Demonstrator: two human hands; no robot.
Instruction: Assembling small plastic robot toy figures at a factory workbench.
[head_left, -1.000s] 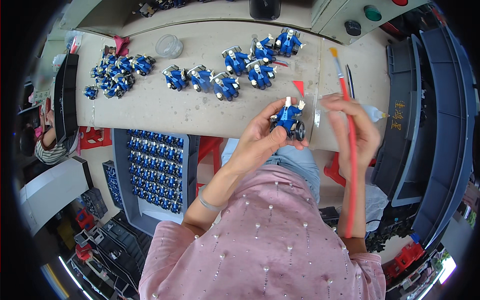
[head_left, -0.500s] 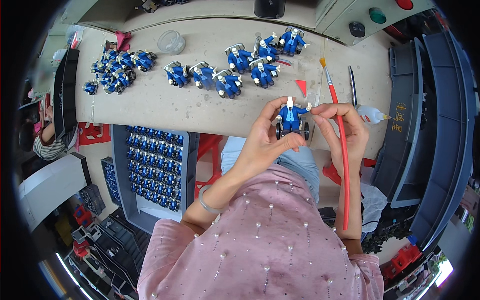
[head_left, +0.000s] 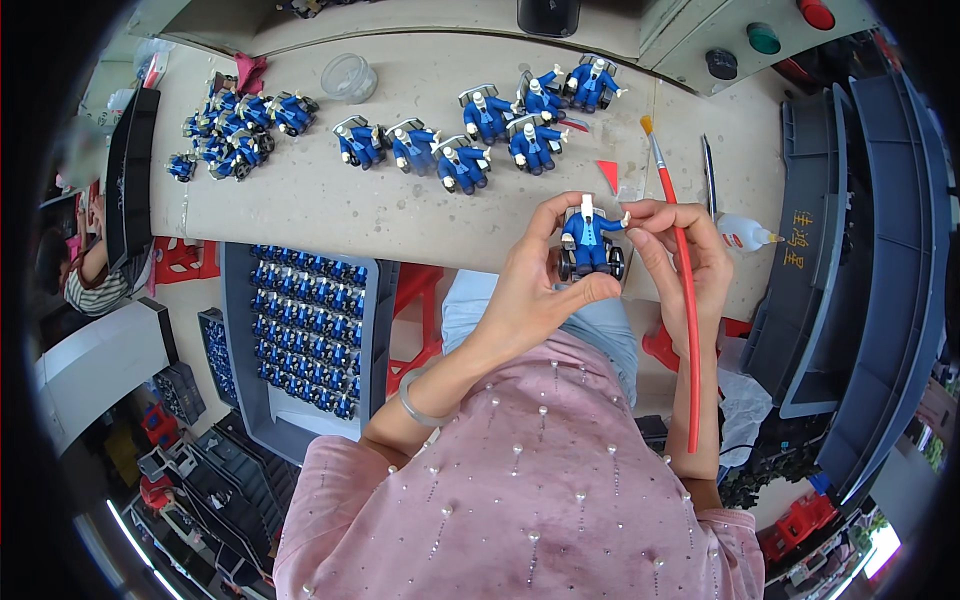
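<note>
My left hand is closed around the wheels and base of a toy figurine, a pale-headed figure in a blue suit seated in a wheelchair. It is held upright above the table's near edge, facing me. The thumb and index finger of my right hand pinch at the figurine's outstretched pale hand. A long red-handled paintbrush is also held between the fingers of that hand. Its yellowish bristles point away from me, toward the table, and its handle hangs down past my wrist.
Several matching figurines stand on the table, with more clustered at the left. A clear cup, red scrap, dark pen-like tool and white bottle lie around. Grey crates flank me, the left one filled with figurines.
Both hands keep their hold, and the figurine is tilted slightly differently in my left hand. The whole view has shifted a little; the figurines on the table stay in place.
</note>
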